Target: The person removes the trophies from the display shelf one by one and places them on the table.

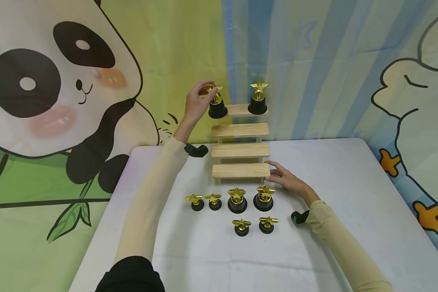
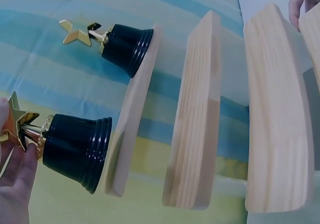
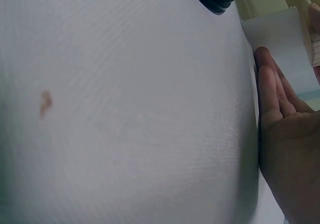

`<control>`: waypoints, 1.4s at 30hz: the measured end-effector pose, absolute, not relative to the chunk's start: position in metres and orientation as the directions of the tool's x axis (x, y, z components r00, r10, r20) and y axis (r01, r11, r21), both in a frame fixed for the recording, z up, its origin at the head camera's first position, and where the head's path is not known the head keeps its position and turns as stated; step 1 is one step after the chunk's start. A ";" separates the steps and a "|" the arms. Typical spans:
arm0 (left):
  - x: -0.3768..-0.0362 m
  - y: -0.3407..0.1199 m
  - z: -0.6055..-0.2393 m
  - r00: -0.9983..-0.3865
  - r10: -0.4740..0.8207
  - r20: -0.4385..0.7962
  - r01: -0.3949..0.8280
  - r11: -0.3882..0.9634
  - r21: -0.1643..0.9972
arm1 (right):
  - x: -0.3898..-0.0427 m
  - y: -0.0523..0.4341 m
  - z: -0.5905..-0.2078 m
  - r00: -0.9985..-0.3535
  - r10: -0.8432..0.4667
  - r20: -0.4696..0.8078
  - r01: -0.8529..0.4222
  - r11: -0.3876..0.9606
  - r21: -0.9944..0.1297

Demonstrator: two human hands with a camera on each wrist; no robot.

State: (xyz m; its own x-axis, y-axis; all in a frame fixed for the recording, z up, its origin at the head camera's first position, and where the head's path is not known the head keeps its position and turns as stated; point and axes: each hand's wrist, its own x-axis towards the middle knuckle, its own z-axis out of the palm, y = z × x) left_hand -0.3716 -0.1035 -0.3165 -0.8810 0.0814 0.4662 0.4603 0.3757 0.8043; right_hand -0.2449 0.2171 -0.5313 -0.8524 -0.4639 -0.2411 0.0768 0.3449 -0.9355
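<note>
At the left end of the top step, my left hand (image 1: 200, 101) pinches the gold star of a trophy (image 2: 75, 146) between thumb and fingers. Its black base meets the wood, tilted slightly in the head view. A matching trophy (image 1: 258, 99) stands on the right end of that step. The wooden stepped stand (image 1: 240, 150) has several pale planks. By the right end of the lowest plank (image 1: 241, 171) is my right hand (image 1: 286, 178), its fingers (image 3: 268, 86) fairly straight along the tablecloth and the thumb beside the wood. Whether it presses the plank cannot be told.
Two large trophies (image 1: 237, 200) stand in front of the stand, with small ones (image 1: 215, 202) to their left and two more small trophies (image 1: 241, 228) nearer. A white cloth covers the table (image 1: 204, 259). A printed panda backdrop (image 1: 182, 52) hangs close behind the stand.
</note>
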 end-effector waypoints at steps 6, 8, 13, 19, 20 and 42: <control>-0.366 -0.101 -0.319 -0.880 0.105 0.464 0.468 0.368 0.804 | -0.246 0.218 -0.532 -0.847 -0.477 -0.236 0.069 0.342 -0.937; -0.362 -0.100 -0.320 -0.877 0.111 0.467 0.473 0.361 0.804 | -0.246 0.218 -0.532 -0.849 -0.469 -0.244 0.079 0.344 -0.936; -0.345 -0.100 -0.326 -0.874 0.126 0.470 0.483 0.331 0.810 | -0.246 0.218 -0.531 -0.853 -0.457 -0.251 0.089 0.347 -0.934; -0.324 -0.096 -0.332 -0.872 0.161 0.462 0.490 0.287 0.823 | -0.246 0.220 -0.530 -0.856 -0.461 -0.235 0.084 0.325 -0.942; -0.320 -0.095 -0.332 -0.872 0.167 0.460 0.489 0.283 0.825 | -0.247 0.220 -0.530 -0.855 -0.463 -0.232 0.081 0.323 -0.943; -0.229 -0.103 -0.366 -0.844 0.304 0.442 0.519 0.253 0.817 | -0.246 0.218 -0.533 -0.851 -0.477 -0.218 0.065 0.317 -0.946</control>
